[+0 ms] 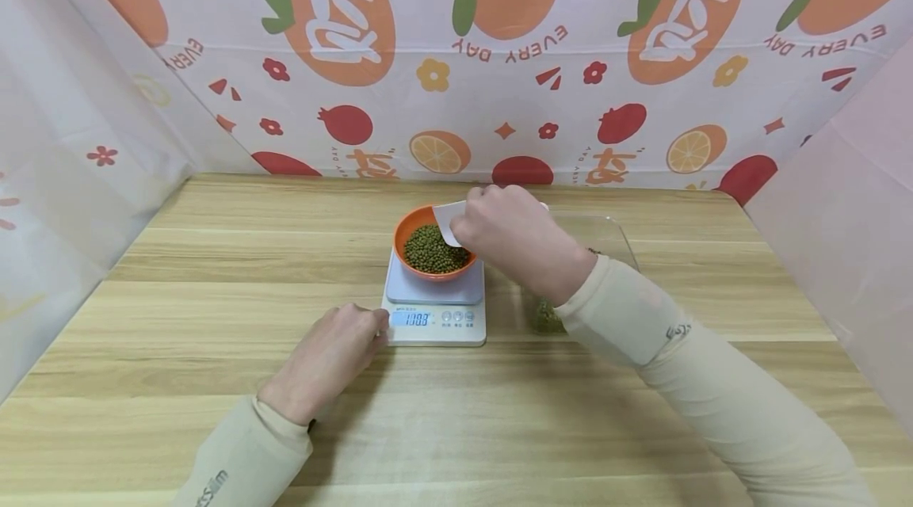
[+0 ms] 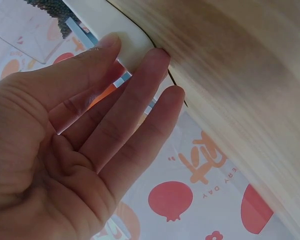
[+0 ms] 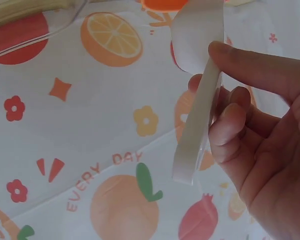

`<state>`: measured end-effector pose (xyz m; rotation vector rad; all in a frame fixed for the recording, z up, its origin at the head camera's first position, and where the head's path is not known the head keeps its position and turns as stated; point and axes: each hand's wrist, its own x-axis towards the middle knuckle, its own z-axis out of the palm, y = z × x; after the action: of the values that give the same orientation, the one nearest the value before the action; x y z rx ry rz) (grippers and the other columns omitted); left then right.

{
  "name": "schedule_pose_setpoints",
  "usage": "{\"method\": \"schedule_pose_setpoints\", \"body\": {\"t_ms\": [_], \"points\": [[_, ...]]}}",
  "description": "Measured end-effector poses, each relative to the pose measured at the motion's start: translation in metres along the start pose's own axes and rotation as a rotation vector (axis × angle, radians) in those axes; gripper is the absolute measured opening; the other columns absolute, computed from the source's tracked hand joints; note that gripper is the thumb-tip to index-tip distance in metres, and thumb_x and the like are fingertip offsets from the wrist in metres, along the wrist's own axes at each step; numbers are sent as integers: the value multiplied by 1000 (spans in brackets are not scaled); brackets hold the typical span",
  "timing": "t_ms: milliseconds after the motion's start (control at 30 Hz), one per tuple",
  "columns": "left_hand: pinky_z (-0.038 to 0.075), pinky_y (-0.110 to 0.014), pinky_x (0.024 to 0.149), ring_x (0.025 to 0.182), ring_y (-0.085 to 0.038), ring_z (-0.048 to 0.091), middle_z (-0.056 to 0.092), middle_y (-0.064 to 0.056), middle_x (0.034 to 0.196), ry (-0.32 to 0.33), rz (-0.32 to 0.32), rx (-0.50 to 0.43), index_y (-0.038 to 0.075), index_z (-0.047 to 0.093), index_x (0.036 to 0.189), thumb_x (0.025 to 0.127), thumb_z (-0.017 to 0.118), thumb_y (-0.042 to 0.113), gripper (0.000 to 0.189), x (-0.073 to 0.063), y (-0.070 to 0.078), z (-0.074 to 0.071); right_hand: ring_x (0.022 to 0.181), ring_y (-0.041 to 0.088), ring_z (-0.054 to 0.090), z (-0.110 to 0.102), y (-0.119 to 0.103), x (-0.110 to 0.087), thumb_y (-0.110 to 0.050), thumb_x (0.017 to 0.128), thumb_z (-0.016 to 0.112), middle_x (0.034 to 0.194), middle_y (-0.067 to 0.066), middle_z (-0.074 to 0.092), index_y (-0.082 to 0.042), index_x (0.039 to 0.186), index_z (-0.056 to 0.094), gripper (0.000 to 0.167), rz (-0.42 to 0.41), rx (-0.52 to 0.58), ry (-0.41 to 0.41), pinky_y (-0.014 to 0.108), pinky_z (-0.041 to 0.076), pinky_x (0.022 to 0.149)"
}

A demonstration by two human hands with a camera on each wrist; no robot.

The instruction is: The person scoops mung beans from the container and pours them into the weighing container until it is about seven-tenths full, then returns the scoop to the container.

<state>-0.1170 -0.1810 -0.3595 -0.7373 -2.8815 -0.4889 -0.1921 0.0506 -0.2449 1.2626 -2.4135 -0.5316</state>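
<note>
An orange bowl [image 1: 401, 223] stands on the white digital kitchen scale [image 1: 437, 337], whose display is lit. Small green beans [image 1: 431, 249], like mung beans, lie inside the bowl. My right hand [image 1: 506, 234] grips a white scoop [image 3: 194, 122] by its handle, thumb on one side and bent fingers on the other. The scoop's head is tilted low over the bowl's right side. At the scale's left front corner, my left hand [image 1: 331, 356] touches the edge with thumb and fingertips, its fingers [image 2: 132, 115] only slightly bent.
Right of the scale stands a clear container [image 1: 620, 234] with green beans [image 1: 548, 318] in it, partly hidden by my right forearm. A fruit-printed curtain [image 1: 492, 95] hangs behind the wooden table [image 1: 214, 333], with pale cloth at both sides.
</note>
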Motion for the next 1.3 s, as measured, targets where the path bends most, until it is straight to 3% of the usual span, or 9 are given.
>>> {"method": "schedule_pose_setpoints", "body": {"t_ms": [467,633,867,1000,1133,1300], "points": [[32,-21,45,52,-6,35,38,7,55,-6,-6,0,14,48,62,78,67,-18,40,-1,0,0,60,20,55,-4,-1,-1,3,87,71,71,8,60,-10,88,75,14,7,-33,-27,30,50,52],[31,-21,45,53,-6,34,38,7,55,-11,-10,-1,15,47,62,78,67,-18,42,-1,0,-1,66,24,61,-4,7,-5,6,87,71,79,11,63,-9,96,74,17,32,53,-40,35,53,56],[29,-22,46,53,-5,32,34,9,55,-6,-7,2,17,42,60,77,67,-18,46,-2,0,-1,71,27,61,-3,29,-20,10,84,67,87,12,67,-6,110,73,30,149,273,-88,37,53,61],[30,-22,45,53,-6,33,35,8,55,-3,-7,4,17,43,60,77,68,-18,46,-2,0,0,64,28,56,-2,41,-32,15,83,60,78,12,62,-4,98,70,26,188,325,-36,37,49,54],[31,-22,45,52,-6,33,36,8,55,-7,-8,4,16,45,61,78,66,-19,44,-2,0,-1,62,29,54,-4,50,-46,13,84,65,74,11,60,-4,91,67,18,226,359,11,38,45,52],[32,-21,44,52,-6,35,39,7,55,-17,-6,3,15,48,62,80,68,-17,41,-1,1,-2,65,30,57,-9,63,-60,11,83,71,78,12,66,-2,92,69,16,223,383,59,41,49,58]]}}
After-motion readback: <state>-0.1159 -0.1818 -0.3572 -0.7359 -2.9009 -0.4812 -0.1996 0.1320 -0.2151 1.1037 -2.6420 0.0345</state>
